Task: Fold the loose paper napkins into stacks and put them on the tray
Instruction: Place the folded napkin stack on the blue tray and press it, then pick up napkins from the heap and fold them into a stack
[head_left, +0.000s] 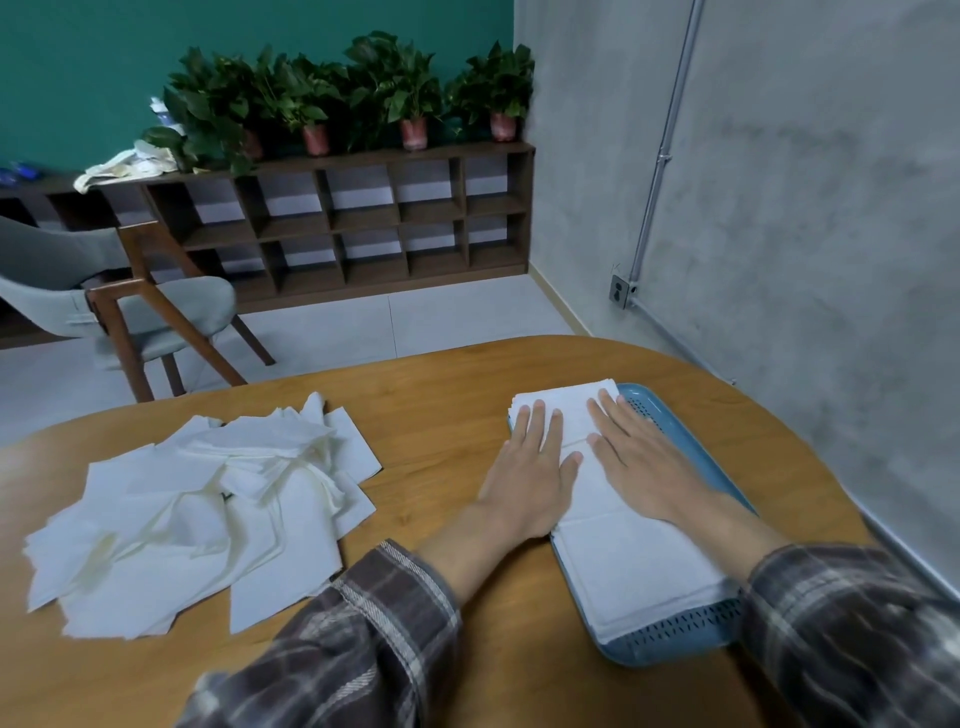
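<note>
Two flat hands press on the white folded napkins (623, 566) in a blue tray (670, 644).

The left hand (524, 467) and right hand (644, 457) lie side by side on the far stack, fingers straight and holding nothing. The tray sits on the right side of the brown table (441, 405). A messy pile of loose napkins (197, 509) lies on the left, well apart from the hands. Behind the table stand a gray chair (130, 312) and a dark shelf (363, 218) with green plants (363, 88) on top.
</note>
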